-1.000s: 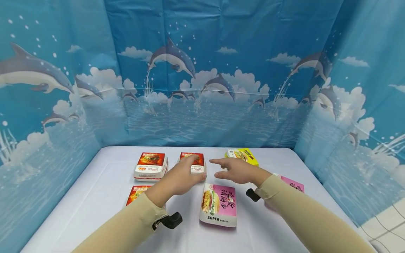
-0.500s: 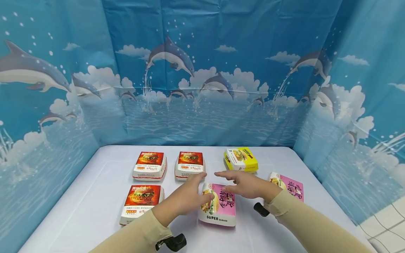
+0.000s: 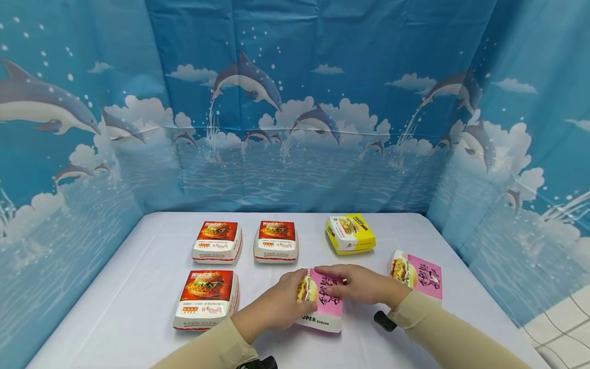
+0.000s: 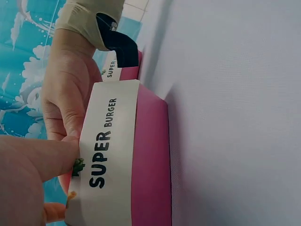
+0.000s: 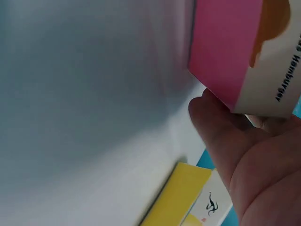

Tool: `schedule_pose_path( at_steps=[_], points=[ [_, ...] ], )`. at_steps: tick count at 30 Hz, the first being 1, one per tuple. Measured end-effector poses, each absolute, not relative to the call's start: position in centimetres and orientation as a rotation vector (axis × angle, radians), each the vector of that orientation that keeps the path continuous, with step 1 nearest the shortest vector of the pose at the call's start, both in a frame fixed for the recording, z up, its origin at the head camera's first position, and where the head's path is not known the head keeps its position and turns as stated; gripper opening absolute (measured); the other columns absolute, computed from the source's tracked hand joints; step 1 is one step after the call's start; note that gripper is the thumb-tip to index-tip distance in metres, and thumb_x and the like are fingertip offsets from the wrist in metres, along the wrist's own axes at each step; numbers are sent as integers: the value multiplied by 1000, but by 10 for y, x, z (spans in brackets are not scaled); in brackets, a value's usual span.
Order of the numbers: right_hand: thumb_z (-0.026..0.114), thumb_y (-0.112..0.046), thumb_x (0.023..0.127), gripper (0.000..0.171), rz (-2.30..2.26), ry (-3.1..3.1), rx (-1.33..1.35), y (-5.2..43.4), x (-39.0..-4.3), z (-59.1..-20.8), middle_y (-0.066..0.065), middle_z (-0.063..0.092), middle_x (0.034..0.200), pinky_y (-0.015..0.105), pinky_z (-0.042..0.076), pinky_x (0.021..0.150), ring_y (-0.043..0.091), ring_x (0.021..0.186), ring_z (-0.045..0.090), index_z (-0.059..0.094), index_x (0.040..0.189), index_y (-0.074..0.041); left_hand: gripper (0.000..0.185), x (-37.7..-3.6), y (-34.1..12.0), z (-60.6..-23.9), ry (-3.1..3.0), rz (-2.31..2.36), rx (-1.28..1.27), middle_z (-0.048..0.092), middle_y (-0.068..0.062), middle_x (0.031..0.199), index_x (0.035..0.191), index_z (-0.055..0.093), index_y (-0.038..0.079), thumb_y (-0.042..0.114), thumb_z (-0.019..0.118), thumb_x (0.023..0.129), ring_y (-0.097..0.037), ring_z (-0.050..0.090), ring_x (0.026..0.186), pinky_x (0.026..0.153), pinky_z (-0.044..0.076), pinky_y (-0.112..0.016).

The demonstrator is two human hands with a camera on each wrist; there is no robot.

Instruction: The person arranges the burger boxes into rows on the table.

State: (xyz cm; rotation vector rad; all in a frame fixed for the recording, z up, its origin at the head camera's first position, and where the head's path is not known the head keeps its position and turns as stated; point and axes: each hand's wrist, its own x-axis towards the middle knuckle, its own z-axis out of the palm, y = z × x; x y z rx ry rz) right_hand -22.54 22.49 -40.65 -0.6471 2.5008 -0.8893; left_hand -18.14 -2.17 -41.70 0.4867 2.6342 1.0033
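Both hands were on the pink burger box sitting near the front middle of the white surface. The left hand had its fingers curled over the box's left edge, thumb on the top, so it was gripping that side. The right hand was on the far right part of the lid with its fingers fairly straight and laid flat across the top, thumb tucked at the side. In the left wrist view the box showed its white band reading SUPER BURGER, with a fingertip of the left hand pressed right against that band.

Around it: a red burger box at about 9 o'clock from the pink one, just beside the left hand. Two more red boxes and sat side by side at roughly 11 and 12 o'clock. A yellow box was at about 1 o'clock, and a second pink box lay at 3 o'clock, near the right sleeve. Blue dolphin curtain all round the back and sides.
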Motion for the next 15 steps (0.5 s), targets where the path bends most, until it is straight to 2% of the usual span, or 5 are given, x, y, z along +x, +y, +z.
schedule_pose_path(
  at_steps=[3, 6, 10, 13, 15],
  points=[
    [72, -42, 100, 60, -904, 2493, -619, 225, -225, -410, 1, 58, 154, 43, 45, 94, 21, 114, 54, 52, 156, -37, 89, -180, -21, -417, 2621, 1006, 465, 46, -18, 157, 164, 33, 14, 46, 77, 94, -24, 56, 126, 113, 46, -57],
    [72, -41, 100, 60, -913, 2489, -605, 226, -224, -411, 2, 58, 154, 43, 45, 93, 21, 113, 54, 51, 156, -39, 89, -179, -21, -418, 2614, 1013, 458, 49, -18, 154, 165, 32, 14, 46, 77, 94, -24, 57, 124, 112, 47, -57],
    [71, -40, 101, 59, -929, 2488, -591, 227, -221, -412, 5, 55, 157, 53, 47, 106, 22, 122, 55, 51, 156, -38, 89, -178, -21, -417, 2611, 1040, 462, 49, -20, 154, 164, 33, 13, 44, 77, 94, -28, 58, 129, 113, 46, -59],
    [69, -41, 102, 59, -941, 2483, -591, 227, -220, -413, 7, 52, 160, 62, 41, 117, 24, 133, 54, 50, 157, -38, 88, -176, -21, -417, 2607, 1059, 457, 49, -21, 155, 164, 33, 12, 44, 77, 95, -30, 57, 132, 114, 45, -59],
    [68, -41, 103, 58, -950, 2478, -590, 228, -220, -414, 7, 51, 161, 65, 38, 119, 27, 139, 52, 49, 158, -38, 88, -176, -21, -417, 2611, 1059, 453, 49, -21, 155, 164, 33, 12, 44, 77, 95, -31, 58, 132, 114, 45, -59]
  ],
)
